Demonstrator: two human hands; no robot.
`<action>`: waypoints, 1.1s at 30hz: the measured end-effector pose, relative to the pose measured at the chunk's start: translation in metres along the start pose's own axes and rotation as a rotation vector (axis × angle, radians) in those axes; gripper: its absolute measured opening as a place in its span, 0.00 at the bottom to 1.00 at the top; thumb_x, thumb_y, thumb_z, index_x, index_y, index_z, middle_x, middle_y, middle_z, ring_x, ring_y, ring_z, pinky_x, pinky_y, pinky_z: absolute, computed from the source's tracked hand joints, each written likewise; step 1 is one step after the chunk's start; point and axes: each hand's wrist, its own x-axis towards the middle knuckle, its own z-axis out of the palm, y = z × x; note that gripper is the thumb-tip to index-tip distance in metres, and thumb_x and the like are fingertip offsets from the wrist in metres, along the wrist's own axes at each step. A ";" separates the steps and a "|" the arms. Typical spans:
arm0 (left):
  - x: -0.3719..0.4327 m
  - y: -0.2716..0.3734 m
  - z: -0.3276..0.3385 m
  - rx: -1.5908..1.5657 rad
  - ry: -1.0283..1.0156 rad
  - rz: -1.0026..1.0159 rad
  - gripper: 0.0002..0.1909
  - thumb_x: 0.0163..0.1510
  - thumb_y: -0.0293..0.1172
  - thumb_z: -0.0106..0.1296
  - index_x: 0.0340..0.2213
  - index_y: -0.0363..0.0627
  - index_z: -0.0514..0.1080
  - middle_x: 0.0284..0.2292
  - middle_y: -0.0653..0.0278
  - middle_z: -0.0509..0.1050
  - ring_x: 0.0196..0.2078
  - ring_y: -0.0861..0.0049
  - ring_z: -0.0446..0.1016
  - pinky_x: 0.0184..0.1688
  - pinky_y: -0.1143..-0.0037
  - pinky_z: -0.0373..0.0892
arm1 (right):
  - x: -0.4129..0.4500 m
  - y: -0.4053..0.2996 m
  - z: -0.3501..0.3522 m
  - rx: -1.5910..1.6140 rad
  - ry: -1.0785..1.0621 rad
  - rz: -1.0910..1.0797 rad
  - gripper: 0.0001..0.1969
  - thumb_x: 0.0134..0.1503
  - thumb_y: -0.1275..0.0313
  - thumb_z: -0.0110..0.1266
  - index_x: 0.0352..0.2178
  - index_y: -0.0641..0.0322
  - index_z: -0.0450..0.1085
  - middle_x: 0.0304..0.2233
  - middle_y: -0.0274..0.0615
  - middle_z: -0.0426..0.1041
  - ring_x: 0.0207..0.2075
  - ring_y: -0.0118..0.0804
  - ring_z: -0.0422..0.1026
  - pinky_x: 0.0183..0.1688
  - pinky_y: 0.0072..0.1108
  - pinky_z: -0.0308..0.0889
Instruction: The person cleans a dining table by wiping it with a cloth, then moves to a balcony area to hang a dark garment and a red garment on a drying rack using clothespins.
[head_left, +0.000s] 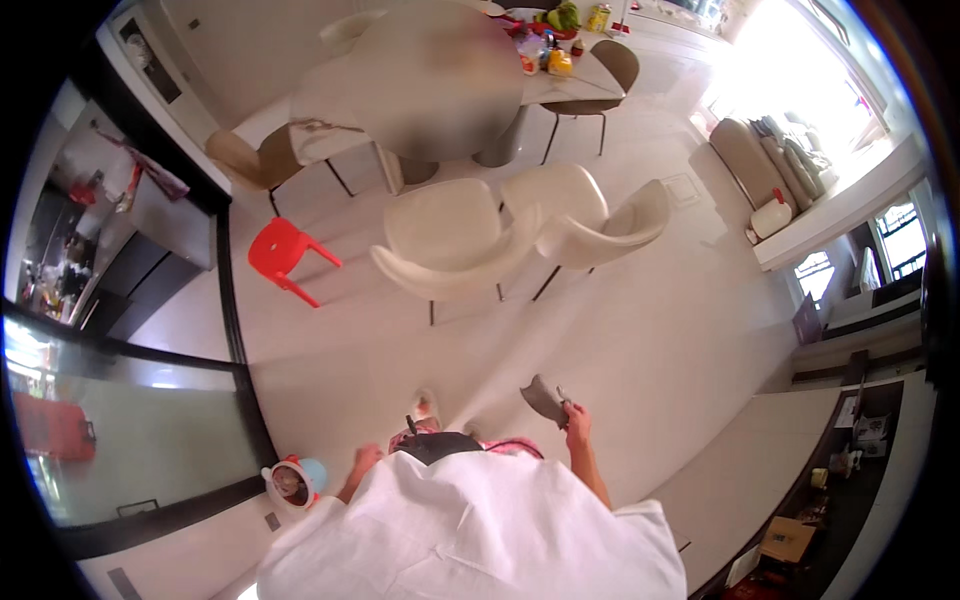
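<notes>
My right hand (577, 421), out to the right of my body, is closed on a grey-brown, flat, cloth-like piece (544, 400) with a small shiny metal part at its upper edge; what exactly the piece is cannot be told. My left hand (367, 456) hangs low beside my left hip, blurred, and its fingers are not clear. Between the hands, at my waist, is a black item (439, 447) with a strap. A white garment covers my upper body.
Cream chairs (442, 225) stand ahead by a marble-look table (570, 84) bearing bags and fruit. A red plastic stool (279, 247) is left of them, near a black-framed glass partition (234, 300). A small bin-like container (294, 484) stands lower left. Shelves (847, 495) line the lower right.
</notes>
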 end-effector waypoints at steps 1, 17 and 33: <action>0.010 0.034 0.012 0.018 0.032 0.030 0.11 0.55 0.39 0.48 0.25 0.48 0.74 0.22 0.65 0.75 0.26 0.73 0.74 0.27 0.68 0.71 | 0.009 -0.012 -0.010 -0.001 0.045 -0.026 0.16 0.59 0.61 0.56 0.40 0.64 0.73 0.31 0.34 0.74 0.28 0.26 0.71 0.27 0.19 0.65; -0.048 0.539 0.550 0.283 -0.489 0.875 0.11 0.59 0.33 0.49 0.38 0.40 0.75 0.26 0.60 0.79 0.28 0.78 0.78 0.32 0.74 0.73 | 0.203 -0.037 -0.288 -0.520 0.725 0.281 0.20 0.53 0.56 0.59 0.35 0.65 0.78 0.37 0.51 0.80 0.42 0.46 0.77 0.46 0.36 0.69; -0.051 0.686 0.941 0.999 0.268 1.235 0.31 0.47 0.26 0.55 0.55 0.50 0.66 0.62 0.45 0.53 0.64 0.45 0.53 0.62 0.53 0.54 | 0.507 -0.305 -0.534 0.126 1.083 0.127 0.15 0.54 0.63 0.58 0.30 0.67 0.77 0.27 0.46 0.78 0.29 0.42 0.76 0.35 0.34 0.70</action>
